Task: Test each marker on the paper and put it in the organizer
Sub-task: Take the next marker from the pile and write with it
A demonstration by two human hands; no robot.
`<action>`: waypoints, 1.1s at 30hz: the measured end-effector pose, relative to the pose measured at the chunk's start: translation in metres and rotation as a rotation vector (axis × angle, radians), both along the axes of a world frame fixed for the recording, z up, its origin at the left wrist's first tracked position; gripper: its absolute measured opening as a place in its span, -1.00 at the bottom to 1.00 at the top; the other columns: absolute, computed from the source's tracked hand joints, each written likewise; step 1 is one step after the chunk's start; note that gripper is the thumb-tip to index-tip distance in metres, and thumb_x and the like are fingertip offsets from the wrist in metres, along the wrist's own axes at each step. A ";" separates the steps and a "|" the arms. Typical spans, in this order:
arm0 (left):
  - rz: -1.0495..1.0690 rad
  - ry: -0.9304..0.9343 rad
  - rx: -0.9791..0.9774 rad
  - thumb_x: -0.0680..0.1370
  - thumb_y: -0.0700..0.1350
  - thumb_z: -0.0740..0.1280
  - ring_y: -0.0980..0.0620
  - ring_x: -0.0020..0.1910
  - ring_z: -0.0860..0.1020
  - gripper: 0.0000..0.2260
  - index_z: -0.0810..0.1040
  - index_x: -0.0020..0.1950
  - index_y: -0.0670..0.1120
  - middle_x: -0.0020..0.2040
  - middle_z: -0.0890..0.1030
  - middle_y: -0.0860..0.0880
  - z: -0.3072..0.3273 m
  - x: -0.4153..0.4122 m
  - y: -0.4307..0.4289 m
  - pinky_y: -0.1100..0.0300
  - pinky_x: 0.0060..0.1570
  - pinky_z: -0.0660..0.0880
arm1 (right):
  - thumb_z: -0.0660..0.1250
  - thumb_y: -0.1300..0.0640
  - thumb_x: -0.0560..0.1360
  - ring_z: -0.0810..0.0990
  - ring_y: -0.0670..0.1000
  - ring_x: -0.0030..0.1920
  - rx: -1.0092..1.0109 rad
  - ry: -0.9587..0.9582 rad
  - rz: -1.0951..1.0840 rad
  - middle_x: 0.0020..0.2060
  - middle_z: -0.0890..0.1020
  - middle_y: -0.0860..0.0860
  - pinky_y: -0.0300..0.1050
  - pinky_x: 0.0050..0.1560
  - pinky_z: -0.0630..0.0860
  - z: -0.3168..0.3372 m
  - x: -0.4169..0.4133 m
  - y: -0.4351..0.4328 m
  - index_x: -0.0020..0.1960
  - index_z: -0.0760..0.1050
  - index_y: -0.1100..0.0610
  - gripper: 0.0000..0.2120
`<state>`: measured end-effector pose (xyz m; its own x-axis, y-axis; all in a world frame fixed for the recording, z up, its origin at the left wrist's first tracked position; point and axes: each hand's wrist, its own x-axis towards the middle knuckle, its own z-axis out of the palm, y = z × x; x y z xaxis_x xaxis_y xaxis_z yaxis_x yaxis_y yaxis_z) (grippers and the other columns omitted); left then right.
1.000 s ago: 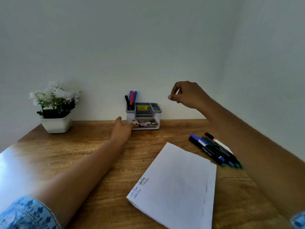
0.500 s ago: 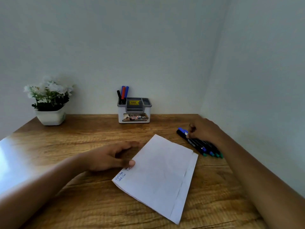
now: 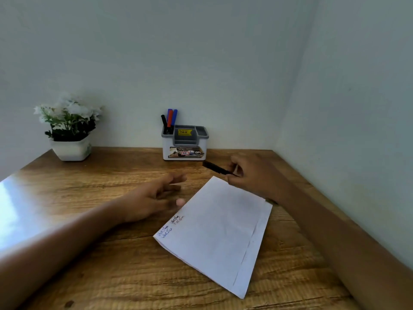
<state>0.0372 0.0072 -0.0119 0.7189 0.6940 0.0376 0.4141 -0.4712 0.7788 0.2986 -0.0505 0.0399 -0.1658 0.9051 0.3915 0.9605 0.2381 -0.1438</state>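
home desk corner | wooden desk (image 3: 111, 253) | potted flowers (image 3: 69, 126) | organizer (image 3: 185, 142)

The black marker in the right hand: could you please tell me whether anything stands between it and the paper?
Nothing visible does: the black marker, gripped by the right hand, hangs by the bare far corner of the paper.

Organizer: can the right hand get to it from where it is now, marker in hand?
Probably yes. The right hand grips the black marker just short of the organizer, with only bare table between them. The left hand is nearer the paper, out of that path.
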 end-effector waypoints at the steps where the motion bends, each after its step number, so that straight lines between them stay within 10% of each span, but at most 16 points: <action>1: 0.033 -0.088 -0.010 0.31 0.39 0.37 0.21 0.37 0.40 -0.35 0.21 0.35 0.44 0.41 0.39 0.24 0.001 0.001 -0.001 0.05 0.39 0.37 | 0.35 0.05 0.43 0.46 -0.07 -0.30 0.002 0.008 0.081 -0.31 0.54 -0.08 -0.18 -0.35 0.30 0.001 -0.009 -0.004 -0.16 0.44 0.02 -0.90; 9: 0.157 -0.154 0.134 0.49 0.03 0.30 0.16 -0.06 0.64 -0.78 0.59 0.11 0.17 -0.08 0.70 0.17 0.005 0.009 -0.010 0.22 0.00 0.56 | 0.24 0.14 0.52 0.39 -0.06 -0.25 0.053 -0.098 0.294 -0.22 0.46 -0.08 -0.33 -0.31 0.24 -0.020 -0.034 -0.004 -0.04 0.45 0.11 -0.94; 14: 0.215 -0.171 0.153 0.49 -0.08 0.39 0.20 -0.27 0.64 -0.87 0.61 -0.04 0.15 -0.19 0.70 0.18 0.006 0.015 -0.013 0.36 -0.25 0.55 | 0.21 0.01 0.56 0.53 0.00 -0.16 0.147 -0.151 0.297 -0.12 0.59 0.01 -0.08 -0.21 0.50 -0.027 -0.042 -0.007 0.06 0.51 0.09 -0.80; 33: 0.255 -0.177 0.264 0.32 0.14 0.41 0.11 -0.25 0.66 -0.83 0.63 -0.13 0.16 -0.28 0.70 0.15 0.010 0.006 -0.014 -0.01 -0.10 0.61 | 0.13 -0.23 0.54 0.49 -0.09 -0.14 -0.010 -0.241 0.197 -0.10 0.60 -0.09 -0.17 -0.21 0.39 -0.024 -0.038 -0.003 0.19 0.50 -0.02 -0.61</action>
